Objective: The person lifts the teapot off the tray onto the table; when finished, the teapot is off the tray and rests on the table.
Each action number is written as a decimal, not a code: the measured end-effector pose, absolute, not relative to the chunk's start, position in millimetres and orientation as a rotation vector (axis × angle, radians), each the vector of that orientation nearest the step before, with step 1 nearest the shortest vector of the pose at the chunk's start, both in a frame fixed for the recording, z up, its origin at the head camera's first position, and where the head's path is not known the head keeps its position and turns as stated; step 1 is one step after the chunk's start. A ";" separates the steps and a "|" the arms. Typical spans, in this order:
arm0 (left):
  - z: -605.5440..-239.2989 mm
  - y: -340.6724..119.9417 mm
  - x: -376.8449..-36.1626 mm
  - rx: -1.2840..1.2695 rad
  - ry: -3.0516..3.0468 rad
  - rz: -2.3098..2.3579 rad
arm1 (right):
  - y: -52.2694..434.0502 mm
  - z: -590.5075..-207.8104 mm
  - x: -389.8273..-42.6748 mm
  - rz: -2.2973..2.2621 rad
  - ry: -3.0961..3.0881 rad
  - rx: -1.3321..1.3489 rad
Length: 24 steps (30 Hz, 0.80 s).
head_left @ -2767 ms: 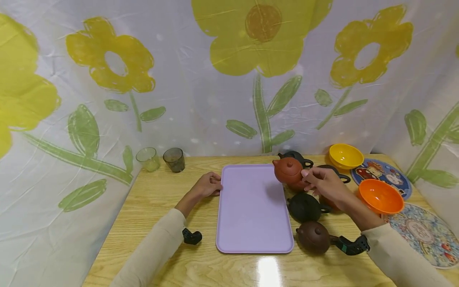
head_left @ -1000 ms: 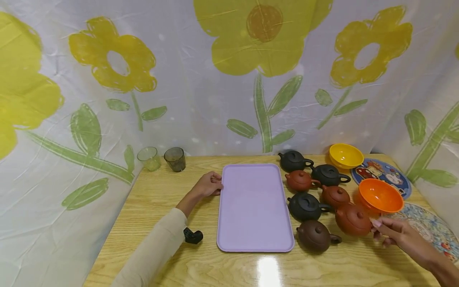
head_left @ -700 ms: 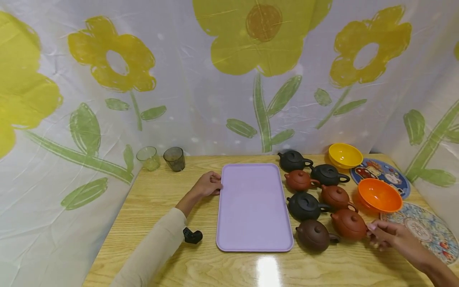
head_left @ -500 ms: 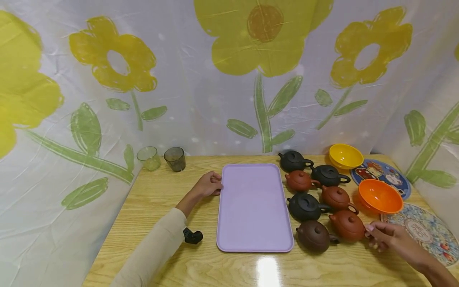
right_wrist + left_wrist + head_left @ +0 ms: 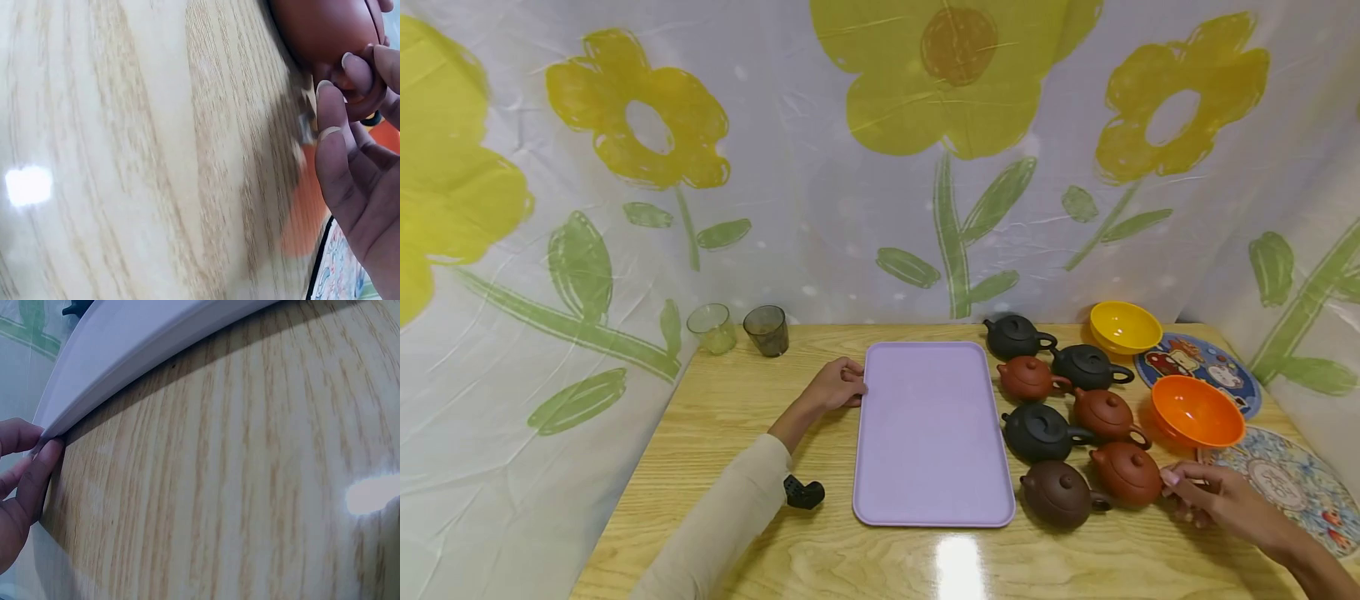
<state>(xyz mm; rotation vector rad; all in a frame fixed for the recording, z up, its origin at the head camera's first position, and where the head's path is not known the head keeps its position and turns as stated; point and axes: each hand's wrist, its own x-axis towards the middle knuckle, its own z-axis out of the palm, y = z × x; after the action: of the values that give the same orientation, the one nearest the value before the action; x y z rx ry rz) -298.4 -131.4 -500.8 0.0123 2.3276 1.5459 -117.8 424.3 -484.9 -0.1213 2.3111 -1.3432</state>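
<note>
Tray (image 5: pixel 925 433) flat at the middle of the desk (image 5: pixel 722 467). Left hand (image 5: pixel 833 387) touching its left edge. Seven teapots (image 5: pixel 1045 432) clustered just right of tray; right hand (image 5: pixel 1206 493) at the nearest-right teapot (image 5: pixel 1126 472). Two bowls (image 5: pixel 1197 410) further right. Two cups (image 5: pixel 766 330) behind-left of tray.

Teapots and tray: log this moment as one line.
left hand: touches tray edge | right hand: fingers on red teapot handle | teapot: on table

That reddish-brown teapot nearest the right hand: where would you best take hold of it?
Probably by its loop handle, coming from the right. The teapot sits upright with spout pointing left and handle toward the right hand, whose fingers already pinch it; another pot crowds its left.
</note>
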 end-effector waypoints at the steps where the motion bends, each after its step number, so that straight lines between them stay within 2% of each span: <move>1: -501.2 -131.2 -298.6 0.016 2.327 1.545 | 424.8 -484.7 -118.1 -1.338 2.308 -0.120; 17: -507.6 -135.9 -294.9 0.046 2.341 1.571 | 423.9 -489.7 -110.3 -1.275 2.425 0.107; 24: -498.7 -150.2 -277.1 0.168 2.592 1.342 | 418.9 -480.7 -102.5 -1.273 2.873 -0.040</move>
<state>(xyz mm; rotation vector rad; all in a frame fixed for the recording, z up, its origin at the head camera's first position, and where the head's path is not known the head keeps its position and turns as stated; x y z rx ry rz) -277.1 -150.2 -498.7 0.1676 2.5917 1.3423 -102.5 418.9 -480.7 -0.0401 2.8729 -1.2726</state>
